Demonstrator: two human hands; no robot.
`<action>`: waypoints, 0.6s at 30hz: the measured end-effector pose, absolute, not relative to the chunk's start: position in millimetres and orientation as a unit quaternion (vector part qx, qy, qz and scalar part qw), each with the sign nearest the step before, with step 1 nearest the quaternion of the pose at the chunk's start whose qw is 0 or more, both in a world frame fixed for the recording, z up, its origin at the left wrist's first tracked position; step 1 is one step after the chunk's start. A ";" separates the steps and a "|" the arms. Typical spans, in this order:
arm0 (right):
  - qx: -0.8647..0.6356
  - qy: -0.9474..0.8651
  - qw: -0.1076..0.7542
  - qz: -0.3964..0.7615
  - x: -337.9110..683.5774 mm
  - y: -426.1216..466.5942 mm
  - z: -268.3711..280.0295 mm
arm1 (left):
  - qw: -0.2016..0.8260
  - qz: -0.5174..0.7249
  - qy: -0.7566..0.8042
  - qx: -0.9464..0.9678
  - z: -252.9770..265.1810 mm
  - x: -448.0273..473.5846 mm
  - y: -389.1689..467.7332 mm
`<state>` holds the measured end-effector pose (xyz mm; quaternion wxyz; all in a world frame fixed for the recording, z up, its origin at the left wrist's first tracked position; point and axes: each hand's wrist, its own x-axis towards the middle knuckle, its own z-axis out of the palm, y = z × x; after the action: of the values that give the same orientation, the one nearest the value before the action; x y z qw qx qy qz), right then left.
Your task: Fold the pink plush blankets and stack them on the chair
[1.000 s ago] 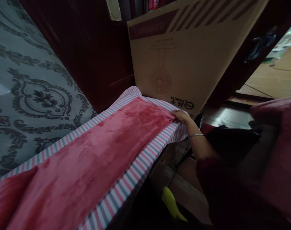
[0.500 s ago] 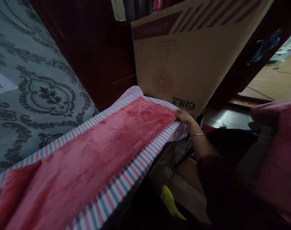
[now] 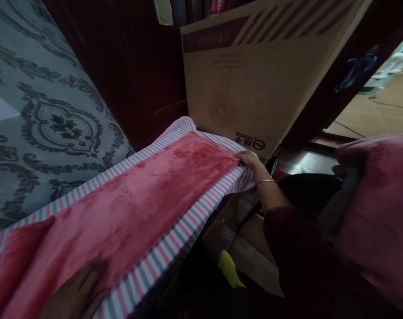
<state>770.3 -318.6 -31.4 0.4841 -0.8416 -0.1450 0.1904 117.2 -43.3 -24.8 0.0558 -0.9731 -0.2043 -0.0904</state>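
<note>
A pink plush cloth (image 3: pixel 138 186) lies lengthwise over a striped cover (image 3: pixel 184 226) on a narrow raised surface. At its far right corner my right hand (image 3: pixel 247 158), with a bangle on the wrist, is closed on the edge of the pink cloth. My left hand (image 3: pixel 77 290) rests on the near part of the cloth at the bottom, slightly blurred, fingers stretched out and thumb apart. Bunched folds (image 3: pixel 25 248) of the same cloth lie to the left of it.
A large cardboard box (image 3: pixel 254 79) stands beyond the far end, against dark red wood (image 3: pixel 128 66). Patterned wallpaper (image 3: pixel 68 124) borders the left side. More pink plush fabric (image 3: pixel 381 212) is at right. A yellow object (image 3: pixel 230 269) sits low beneath the surface.
My left hand has come into view at the bottom left and lies on the pink cloth. My right hand keeps its grip on the far corner; the view has shifted slightly.
</note>
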 end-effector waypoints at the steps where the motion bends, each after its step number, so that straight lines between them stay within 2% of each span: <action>1: -0.847 -0.139 0.478 0.188 770.9 -317.8 -32.6 | 0.051 -0.094 -0.168 -0.980 -25.4 126.2 -40.9; 4: -0.861 -0.125 0.458 0.185 770.8 -317.0 -36.6 | 0.056 -0.119 -0.098 -0.986 -13.2 167.9 -45.2; 8: -0.865 -0.112 0.445 0.200 767.8 -316.9 -37.8 | -0.001 -0.060 -0.046 -0.997 10.8 254.6 -69.5; 12: -0.865 -0.102 0.449 0.200 764.5 -316.9 -33.8 | -0.060 -0.018 0.009 -0.998 12.0 324.6 -93.1; 18: -0.858 -0.120 0.465 0.180 762.8 -317.5 -27.4 | -0.097 0.014 -0.047 -0.994 6.2 327.2 -91.6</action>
<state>762.8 -317.5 -27.4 0.4652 -0.8584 -0.1201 0.1796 327.2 -91.6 6.2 -0.0965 -0.9941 -0.0468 0.0145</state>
